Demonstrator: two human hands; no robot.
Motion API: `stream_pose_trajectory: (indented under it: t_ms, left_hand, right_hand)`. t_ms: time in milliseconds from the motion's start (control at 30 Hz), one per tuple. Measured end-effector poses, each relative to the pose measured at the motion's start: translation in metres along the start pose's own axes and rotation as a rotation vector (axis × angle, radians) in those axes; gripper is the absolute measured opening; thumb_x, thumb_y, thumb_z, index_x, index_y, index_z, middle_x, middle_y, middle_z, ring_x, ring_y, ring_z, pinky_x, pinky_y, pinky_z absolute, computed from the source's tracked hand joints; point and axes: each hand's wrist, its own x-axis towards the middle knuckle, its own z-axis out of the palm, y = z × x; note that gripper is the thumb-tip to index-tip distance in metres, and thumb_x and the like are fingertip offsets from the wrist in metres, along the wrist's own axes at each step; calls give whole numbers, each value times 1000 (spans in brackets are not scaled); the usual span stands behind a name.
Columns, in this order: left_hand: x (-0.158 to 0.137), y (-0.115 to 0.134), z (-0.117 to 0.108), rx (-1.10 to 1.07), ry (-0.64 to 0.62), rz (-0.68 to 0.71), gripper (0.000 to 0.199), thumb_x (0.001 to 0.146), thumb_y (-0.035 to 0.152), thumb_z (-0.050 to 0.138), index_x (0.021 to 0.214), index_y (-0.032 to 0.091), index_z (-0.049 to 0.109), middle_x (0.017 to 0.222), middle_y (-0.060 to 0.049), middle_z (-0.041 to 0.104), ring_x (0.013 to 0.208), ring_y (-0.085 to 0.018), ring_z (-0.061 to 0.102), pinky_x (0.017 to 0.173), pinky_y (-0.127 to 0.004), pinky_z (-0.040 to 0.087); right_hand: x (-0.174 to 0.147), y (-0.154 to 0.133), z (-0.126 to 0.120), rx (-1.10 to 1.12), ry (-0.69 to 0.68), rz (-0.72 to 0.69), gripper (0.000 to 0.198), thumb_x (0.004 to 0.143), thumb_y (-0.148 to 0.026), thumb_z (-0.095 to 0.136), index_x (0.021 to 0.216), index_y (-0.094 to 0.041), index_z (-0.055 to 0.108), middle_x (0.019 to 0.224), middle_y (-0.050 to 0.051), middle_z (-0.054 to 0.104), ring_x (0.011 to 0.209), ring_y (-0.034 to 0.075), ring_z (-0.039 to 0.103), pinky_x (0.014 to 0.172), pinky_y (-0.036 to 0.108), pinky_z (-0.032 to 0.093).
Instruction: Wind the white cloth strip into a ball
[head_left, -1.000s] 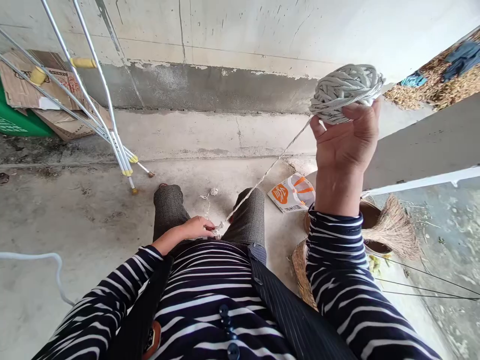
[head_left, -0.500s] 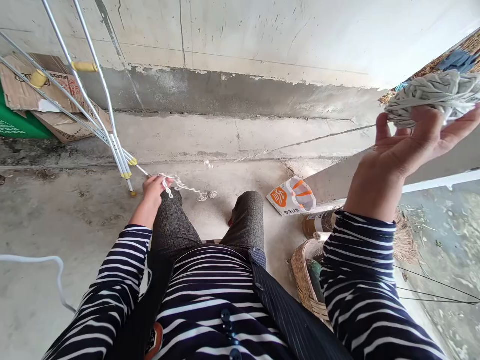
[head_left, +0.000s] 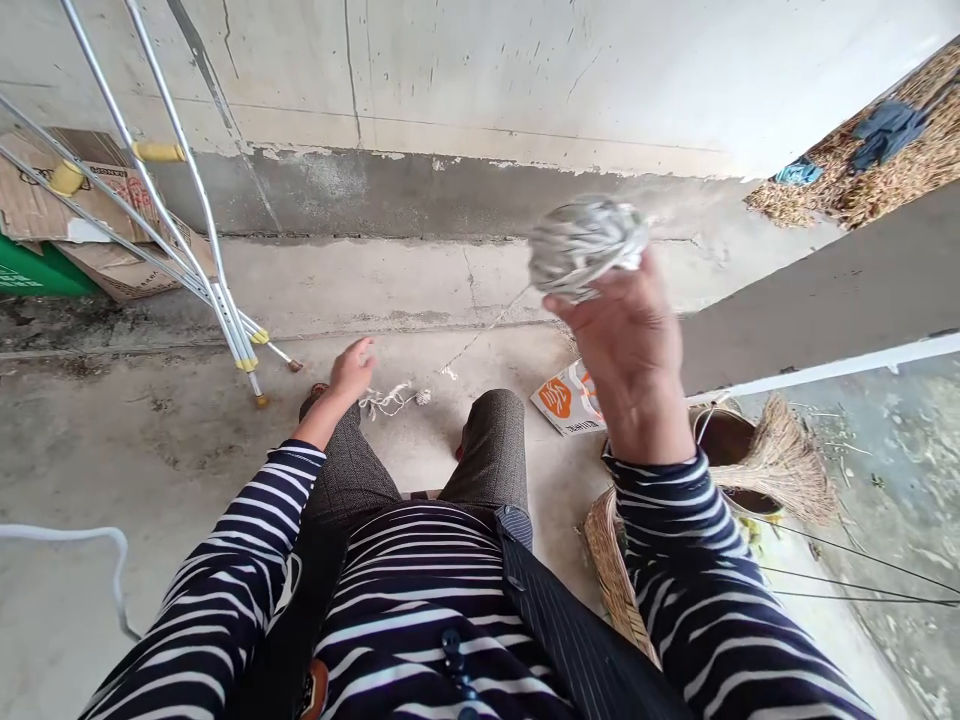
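My right hand (head_left: 630, 345) is raised at the right of centre, its fingers wrapped under a ball of greyish-white cord (head_left: 585, 245). The ball is slightly smeared by motion. From its lower left side, a thin strand (head_left: 491, 325) runs down and left towards the floor. A loose white tangle of cord (head_left: 390, 400) with a small knotted lump at its end appears near my left knee. Just above that knee, my left hand (head_left: 351, 372) has its fingers loosely stretched and partly apart, with no cord visible in them.
Metal crutches (head_left: 217, 280) lean at the left before cardboard boxes (head_left: 127, 200). A white and orange paper bag (head_left: 566, 400) lies on the floor. Beside my right arm are a woven basket (head_left: 611, 560) and a straw broom (head_left: 787, 465). Husks (head_left: 847, 190) are heaped at the far right.
My right hand has swung inward to the left with the cord ball. My left hand has let go of the white cord and shifted right; the strand now hangs slacker.
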Motion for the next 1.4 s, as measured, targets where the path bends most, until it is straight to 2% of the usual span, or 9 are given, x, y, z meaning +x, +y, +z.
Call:
stream_pose_trajectory:
  t_ms: [200, 333, 467, 700, 867, 967, 1033, 1133, 1400]
  left_hand:
    - [-28, 94, 30, -375, -220, 469, 50, 94, 41, 66, 137, 17, 64, 138, -12, 70, 127, -26, 66, 108, -37, 50]
    - [-40, 131, 29, -361, -216, 546, 40, 94, 53, 66, 101, 15, 77, 108, -9, 80, 109, -26, 71, 98, -33, 52]
    - [-42, 129, 24, -384, -222, 460, 47, 95, 53, 61, 69, 16, 72, 77, -5, 76, 81, -20, 70, 85, -29, 52]
    - [-34, 138, 17, -529, -179, 406, 33, 84, 47, 76, 96, 16, 80, 91, -5, 81, 93, -25, 73, 86, -33, 54]
    - [-31, 142, 5, -520, -92, 417, 38, 94, 53, 66, 88, 17, 80, 86, -5, 80, 92, -25, 73, 86, -34, 54]
    - [-25, 141, -10, -532, -19, 495, 42, 97, 54, 62, 85, 17, 77, 81, -6, 78, 89, -22, 73, 91, -34, 54]
    - [-21, 142, -19, -491, -9, 546, 44, 98, 55, 60, 85, 17, 76, 85, -7, 78, 90, -22, 73, 93, -33, 53]
    - [-17, 144, -28, -380, 8, 573, 43, 100, 52, 56, 87, 16, 77, 94, -9, 80, 92, -22, 73, 90, -31, 53]
    - [-19, 129, -37, -298, -20, 469, 35, 93, 38, 56, 72, 16, 72, 83, -8, 78, 85, -21, 73, 85, -30, 54]
  right_hand:
    - [-12, 26, 54, 48, -243, 190, 51, 79, -35, 75, 128, -33, 59, 128, 1, 68, 114, 22, 68, 84, 37, 67]
    - [-11, 30, 55, 63, -321, 268, 53, 78, -31, 78, 128, -31, 60, 128, 2, 68, 116, 24, 67, 85, 39, 68]
    - [-7, 30, 41, 69, -336, 295, 62, 76, -22, 79, 134, -33, 59, 126, 1, 68, 113, 24, 69, 84, 40, 67]
    - [-13, 48, 20, 189, -318, 450, 72, 69, -15, 73, 137, -32, 60, 119, 0, 68, 83, 16, 67, 69, 33, 67]
    - [-25, 50, 17, 305, -432, 493, 81, 68, -18, 72, 145, -32, 54, 122, 2, 68, 81, 17, 66, 65, 31, 63]
    - [-33, 56, 14, 357, -500, 582, 87, 58, -10, 72, 142, -29, 56, 124, 1, 69, 93, 18, 68, 75, 28, 61]
    - [-38, 66, 12, 378, -557, 661, 86, 54, -7, 72, 137, -25, 58, 117, 1, 72, 96, 18, 69, 80, 28, 60]
    - [-44, 81, 13, 380, -669, 739, 73, 55, -10, 75, 125, -21, 59, 101, 0, 72, 80, 17, 68, 69, 28, 58]
    - [-46, 95, 12, 154, -594, 642, 70, 57, -9, 79, 123, -23, 59, 100, -1, 69, 74, 13, 64, 56, 21, 55]
